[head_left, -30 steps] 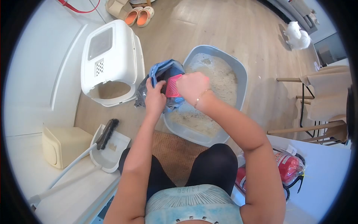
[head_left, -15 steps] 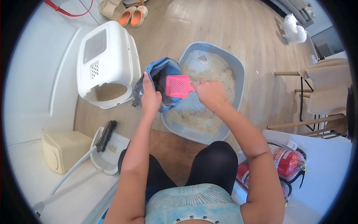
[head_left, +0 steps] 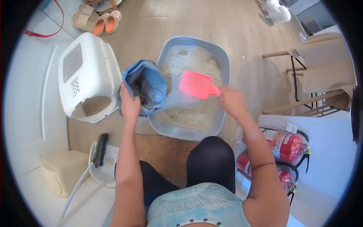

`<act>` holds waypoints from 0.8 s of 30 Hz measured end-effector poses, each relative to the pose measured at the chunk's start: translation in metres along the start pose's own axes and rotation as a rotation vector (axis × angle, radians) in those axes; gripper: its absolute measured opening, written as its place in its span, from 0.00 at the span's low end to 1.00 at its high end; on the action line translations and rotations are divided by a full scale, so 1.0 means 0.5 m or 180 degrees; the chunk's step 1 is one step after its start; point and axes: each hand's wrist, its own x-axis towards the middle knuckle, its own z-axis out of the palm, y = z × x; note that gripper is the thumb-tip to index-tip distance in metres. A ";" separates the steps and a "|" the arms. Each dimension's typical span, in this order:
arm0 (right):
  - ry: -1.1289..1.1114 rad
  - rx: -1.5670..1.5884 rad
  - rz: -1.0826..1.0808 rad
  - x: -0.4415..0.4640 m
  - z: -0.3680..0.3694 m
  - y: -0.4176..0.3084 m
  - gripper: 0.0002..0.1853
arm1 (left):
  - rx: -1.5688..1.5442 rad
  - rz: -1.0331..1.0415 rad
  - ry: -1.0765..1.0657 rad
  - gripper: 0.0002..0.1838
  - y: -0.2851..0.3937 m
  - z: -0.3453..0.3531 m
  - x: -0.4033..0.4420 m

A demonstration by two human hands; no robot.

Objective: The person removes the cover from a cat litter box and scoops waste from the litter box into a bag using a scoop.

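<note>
My left hand (head_left: 129,104) grips the near left rim of a blue-grey plastic bag (head_left: 154,77), its mouth open and dark clumps inside. A pink slotted scoop (head_left: 196,84) is in my right hand (head_left: 231,101), fingers closed round its handle. The scoop hangs over a grey litter tray (head_left: 225,68) with sandy litter (head_left: 189,113) in it, to the right of the bag. The bag overlaps the tray's left edge. No clumps can be made out on the scoop.
A white litter box hood (head_left: 90,72) stands at the left. Below it are a dustpan (head_left: 107,162), a brush (head_left: 101,149) and a beige bin (head_left: 66,170). Red fire extinguishers (head_left: 289,145) and a chair (head_left: 321,56) are at right; a white animal (head_left: 278,12) is farther back.
The scoop in my right hand has moved right, from over the bag to over the tray. The bag's mouth now shows wider. The whole view has shifted.
</note>
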 end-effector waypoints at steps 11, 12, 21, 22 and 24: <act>-0.1870 0.0119 -0.0129 0.034 0.205 0.128 0.18 | 0.0053 -0.0318 -0.0276 0.48 0.027 -0.005 0.002; -0.1863 0.0105 -0.0132 0.023 0.234 0.112 0.18 | 0.0040 -0.0320 -0.0267 0.48 0.022 -0.001 0.004; -0.1174 0.0263 0.0899 0.024 0.090 0.027 0.20 | 0.0145 -0.0175 -0.0217 0.47 0.031 -0.001 -0.003; -0.1250 -0.0123 0.0711 0.041 0.065 0.028 0.18 | 0.0070 -0.0209 -0.0243 0.46 0.033 -0.004 -0.002; -0.1321 -0.0522 0.0504 0.076 0.022 0.032 0.17 | -0.0012 -0.0260 -0.0256 0.46 0.031 -0.004 -0.002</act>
